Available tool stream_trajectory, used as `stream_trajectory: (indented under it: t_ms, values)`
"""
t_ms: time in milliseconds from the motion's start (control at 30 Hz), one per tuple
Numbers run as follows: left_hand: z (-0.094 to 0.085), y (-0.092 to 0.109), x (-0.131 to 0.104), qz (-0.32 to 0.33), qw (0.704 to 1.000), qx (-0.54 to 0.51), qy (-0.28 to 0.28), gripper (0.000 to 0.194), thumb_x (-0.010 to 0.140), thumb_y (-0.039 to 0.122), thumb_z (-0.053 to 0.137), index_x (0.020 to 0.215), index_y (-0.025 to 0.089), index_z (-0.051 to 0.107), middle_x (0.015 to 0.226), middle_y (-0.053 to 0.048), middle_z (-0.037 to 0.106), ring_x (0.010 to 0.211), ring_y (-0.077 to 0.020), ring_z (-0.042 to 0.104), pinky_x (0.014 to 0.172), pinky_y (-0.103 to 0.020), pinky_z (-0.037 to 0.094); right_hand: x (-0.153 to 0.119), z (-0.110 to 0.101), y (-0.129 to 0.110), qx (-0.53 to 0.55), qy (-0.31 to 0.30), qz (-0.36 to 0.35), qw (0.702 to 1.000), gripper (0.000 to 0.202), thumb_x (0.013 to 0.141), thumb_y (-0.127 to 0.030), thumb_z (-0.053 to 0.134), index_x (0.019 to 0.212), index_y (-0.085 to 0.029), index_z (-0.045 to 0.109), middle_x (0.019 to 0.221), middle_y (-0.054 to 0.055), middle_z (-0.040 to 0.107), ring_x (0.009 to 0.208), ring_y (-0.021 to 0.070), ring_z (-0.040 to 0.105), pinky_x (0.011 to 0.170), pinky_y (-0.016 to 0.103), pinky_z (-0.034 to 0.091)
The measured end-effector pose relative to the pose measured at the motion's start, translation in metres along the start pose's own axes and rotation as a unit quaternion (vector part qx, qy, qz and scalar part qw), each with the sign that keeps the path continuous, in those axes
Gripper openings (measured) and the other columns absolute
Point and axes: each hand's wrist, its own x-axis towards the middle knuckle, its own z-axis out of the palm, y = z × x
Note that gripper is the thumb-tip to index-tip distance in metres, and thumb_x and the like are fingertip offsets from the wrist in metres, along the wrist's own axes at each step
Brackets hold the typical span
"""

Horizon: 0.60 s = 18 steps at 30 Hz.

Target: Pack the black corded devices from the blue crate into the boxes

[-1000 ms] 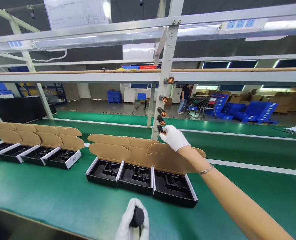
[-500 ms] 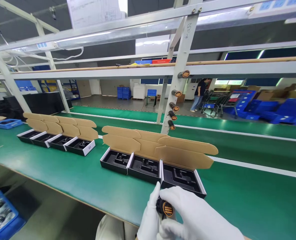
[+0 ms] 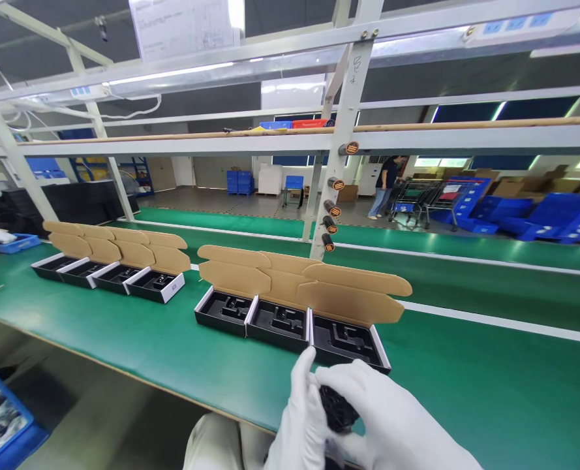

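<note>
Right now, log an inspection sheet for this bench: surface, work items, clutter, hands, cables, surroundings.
Surface: green belt, flat.
Work items: black part gripped between both gloved hands; three open boxes ahead, four more farther left.
Clutter: blue bin below the bench edge.
Hands: left hand and right hand closed on the part.
Cables: white cable along the overhead frame.
Surroundings: black cylinders on the post; a person beside carts.

Both gloved hands low, pressed together: left hand [image 3: 299, 418] thumb raised, right hand [image 3: 392, 424] curled over it, fingers seemingly closed.
</note>
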Motion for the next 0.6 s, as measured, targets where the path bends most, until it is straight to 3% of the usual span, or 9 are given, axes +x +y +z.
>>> stream_trajectory:
  t_ms: [100,200,333,467,600]
  values:
    - [-0.017,0.0,0.013,0.027,0.999,-0.032,-0.009,0.087,0.081,0.081,0.034,0.142,0.019,0.039,0.114,-0.013,0.063,0.098,-0.0248,0.062,0.094,-0.039,0.047,0.0,-0.014,-0.003,0.033,0.066,-0.004,0.997,0.035,0.077,-0.017,0.069,0.109,-0.027,0.06,0.096,0.002,0.07,0.082,0.018,0.066,0.071,0.027,0.055]
    - [-0.03,-0.009,0.036,-0.018,1.0,-0.016,-0.015,0.093,0.076,0.087,0.031,0.131,0.014,0.05,0.106,-0.013,0.063,0.095,-0.0247,0.062,0.097,-0.043,0.044,-0.003,-0.021,-0.003,0.038,0.107,-0.015,0.993,0.039,0.076,-0.018,0.068,0.113,-0.027,0.06,0.101,0.004,0.07,0.088,0.0192,0.067,0.074,0.028,0.058]
    - [-0.028,-0.043,0.054,-0.103,0.988,-0.006,-0.113,0.099,0.063,0.095,0.036,0.11,0.011,0.061,0.096,-0.014,0.065,0.091,-0.0278,0.063,0.094,-0.048,0.045,-0.007,-0.019,0.001,0.084,0.131,-0.002,0.988,0.032,0.08,-0.02,0.064,0.111,-0.028,0.063,0.104,0.004,0.069,0.091,0.0177,0.068,0.078,0.026,0.059]
    - [-0.018,-0.079,0.04,-0.169,0.965,-0.036,-0.195,0.107,0.054,0.102,0.026,0.094,0.01,0.066,0.089,-0.017,0.067,0.083,-0.0293,0.064,0.096,-0.056,0.043,-0.013,-0.023,0.015,0.143,0.128,0.069,0.979,0.032,0.077,-0.026,0.069,0.109,-0.03,0.066,0.104,0.002,0.071,0.093,0.0188,0.069,0.085,0.028,0.058]
    - [-0.021,-0.083,0.01,-0.201,0.957,-0.025,-0.207,0.08,0.078,0.085,0.032,0.096,0.016,0.069,0.101,-0.014,0.069,0.098,-0.0293,0.063,0.1,-0.05,0.044,-0.016,-0.033,0.035,0.162,0.121,0.135,0.97,0.034,0.074,-0.039,0.074,0.106,-0.03,0.068,0.103,0.002,0.072,0.095,0.0219,0.069,0.083,0.031,0.058]
